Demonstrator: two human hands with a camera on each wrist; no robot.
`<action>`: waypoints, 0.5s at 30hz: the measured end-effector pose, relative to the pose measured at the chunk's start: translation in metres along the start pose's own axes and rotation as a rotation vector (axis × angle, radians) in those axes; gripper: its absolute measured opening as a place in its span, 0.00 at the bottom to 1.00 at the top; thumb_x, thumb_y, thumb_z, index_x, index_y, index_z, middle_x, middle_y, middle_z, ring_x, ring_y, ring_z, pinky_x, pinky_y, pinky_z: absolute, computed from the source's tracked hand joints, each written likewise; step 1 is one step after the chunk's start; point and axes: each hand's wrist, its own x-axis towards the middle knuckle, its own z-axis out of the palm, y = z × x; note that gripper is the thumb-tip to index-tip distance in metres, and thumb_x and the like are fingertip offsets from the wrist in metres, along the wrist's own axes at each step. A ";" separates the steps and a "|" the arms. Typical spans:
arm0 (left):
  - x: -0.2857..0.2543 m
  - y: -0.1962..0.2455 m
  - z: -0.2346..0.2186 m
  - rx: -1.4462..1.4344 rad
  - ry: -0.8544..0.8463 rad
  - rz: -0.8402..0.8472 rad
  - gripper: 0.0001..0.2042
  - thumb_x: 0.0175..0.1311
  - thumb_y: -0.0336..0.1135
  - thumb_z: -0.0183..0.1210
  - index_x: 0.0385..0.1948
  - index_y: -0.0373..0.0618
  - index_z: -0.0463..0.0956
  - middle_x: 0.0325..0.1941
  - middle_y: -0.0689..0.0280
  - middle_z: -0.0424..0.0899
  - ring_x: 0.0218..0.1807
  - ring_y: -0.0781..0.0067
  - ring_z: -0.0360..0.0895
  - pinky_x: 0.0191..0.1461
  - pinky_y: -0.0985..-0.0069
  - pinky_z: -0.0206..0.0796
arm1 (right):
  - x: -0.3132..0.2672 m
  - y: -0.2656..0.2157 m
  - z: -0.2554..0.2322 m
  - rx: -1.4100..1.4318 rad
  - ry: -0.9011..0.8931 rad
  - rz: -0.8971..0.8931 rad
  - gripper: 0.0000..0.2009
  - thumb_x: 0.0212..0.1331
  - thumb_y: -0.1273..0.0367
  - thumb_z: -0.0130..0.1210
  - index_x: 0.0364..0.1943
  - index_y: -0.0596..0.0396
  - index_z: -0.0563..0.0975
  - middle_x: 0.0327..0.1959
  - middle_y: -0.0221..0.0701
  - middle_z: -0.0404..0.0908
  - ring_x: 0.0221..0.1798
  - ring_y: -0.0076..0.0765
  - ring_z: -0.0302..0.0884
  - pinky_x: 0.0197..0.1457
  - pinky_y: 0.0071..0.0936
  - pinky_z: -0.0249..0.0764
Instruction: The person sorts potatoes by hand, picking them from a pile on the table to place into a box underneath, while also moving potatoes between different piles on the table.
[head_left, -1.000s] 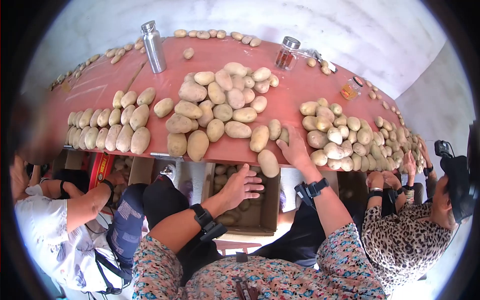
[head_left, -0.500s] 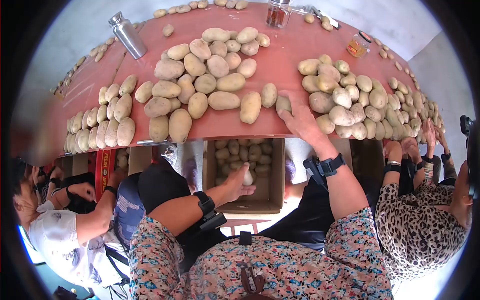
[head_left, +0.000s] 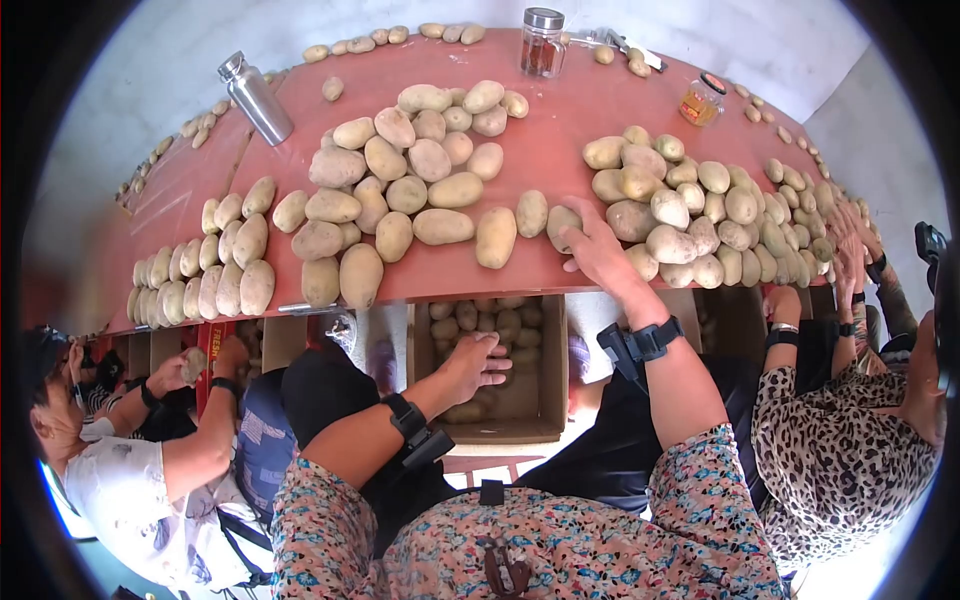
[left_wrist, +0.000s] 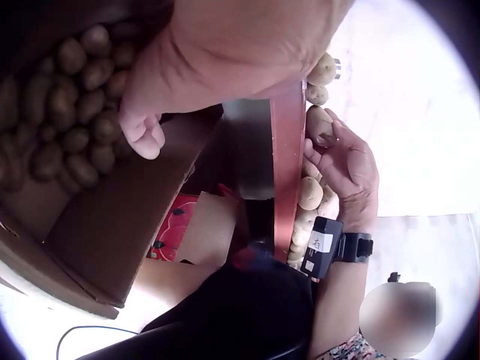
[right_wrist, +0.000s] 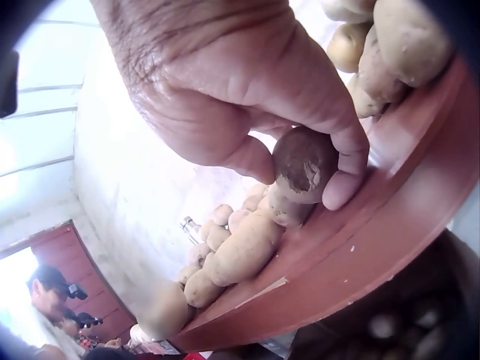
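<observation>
Right hand, right of centre in frame, pinches potato between thumb and finger near front edge of red table. Left hand, lower centre, over cardboard box with loose potatoes; fingers loosely bent, nothing seen in grip. Potato heap upper left of centre; second heap right. Steel bottle, upper left.

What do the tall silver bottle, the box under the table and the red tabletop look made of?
Bottle: probably stainless steel, satin; grey metallic sheen with bright streaks.
Box: most likely cardboard, matte brown; thin, plain walls with rough edges in the left wrist view.
Tabletop: red-painted or coated, low sheen, pale scuffs; wood or metal underneath, can't tell.
</observation>
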 end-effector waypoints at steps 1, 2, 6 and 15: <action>0.000 0.001 -0.003 0.003 -0.004 0.005 0.21 0.66 0.40 0.43 0.57 0.40 0.55 0.56 0.54 0.65 0.54 0.58 0.69 0.49 0.63 0.66 | -0.001 -0.004 -0.002 0.148 -0.009 0.097 0.24 0.59 0.65 0.43 0.59 0.57 0.59 0.53 0.42 0.69 0.48 0.41 0.73 0.43 0.34 0.73; 0.000 0.001 -0.006 0.005 -0.008 0.009 0.20 0.66 0.40 0.43 0.56 0.41 0.56 0.55 0.55 0.66 0.53 0.59 0.69 0.49 0.64 0.66 | -0.001 -0.008 -0.003 0.145 -0.009 0.096 0.24 0.59 0.65 0.43 0.59 0.57 0.59 0.53 0.42 0.69 0.48 0.41 0.73 0.43 0.34 0.73; 0.001 0.004 -0.018 -0.040 0.042 0.038 0.20 0.65 0.41 0.45 0.55 0.43 0.59 0.53 0.58 0.67 0.51 0.62 0.71 0.46 0.66 0.66 | -0.006 -0.007 -0.001 0.531 -0.019 0.165 0.21 0.62 0.63 0.43 0.58 0.56 0.62 0.45 0.35 0.71 0.35 0.28 0.73 0.30 0.21 0.69; 0.004 0.004 -0.036 -0.065 0.205 0.143 0.21 0.63 0.44 0.47 0.55 0.46 0.60 0.51 0.62 0.69 0.49 0.67 0.69 0.44 0.68 0.62 | -0.054 -0.033 0.011 0.474 -0.561 0.079 0.18 0.59 0.57 0.50 0.51 0.48 0.70 0.36 0.28 0.72 0.28 0.21 0.71 0.28 0.16 0.69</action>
